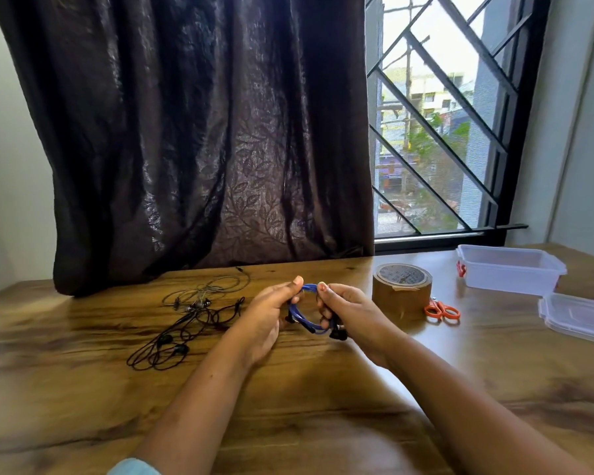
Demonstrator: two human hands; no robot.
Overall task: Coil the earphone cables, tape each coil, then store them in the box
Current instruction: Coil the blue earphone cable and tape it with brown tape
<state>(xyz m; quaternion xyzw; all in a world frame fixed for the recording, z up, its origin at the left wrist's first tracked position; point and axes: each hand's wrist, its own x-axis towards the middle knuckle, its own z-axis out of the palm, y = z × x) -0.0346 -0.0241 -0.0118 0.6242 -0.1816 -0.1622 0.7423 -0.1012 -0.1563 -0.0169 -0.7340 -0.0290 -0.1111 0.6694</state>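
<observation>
Head view: open box (510, 275), lid (578, 317) nearby

A single view came from the person's head, facing forward and tilted down across the wooden worktop (323, 399) toward the dark curtain (203, 138) and the barred window (439, 138) behind it. It sat close: both forearms entered from the bottom edge, and the left hand (266, 320) and right hand (355, 315) held the blue cable (309, 287) just below mid-frame (the wide lens bowed the edges). The right edge cut off the clear lid (578, 315).
</observation>
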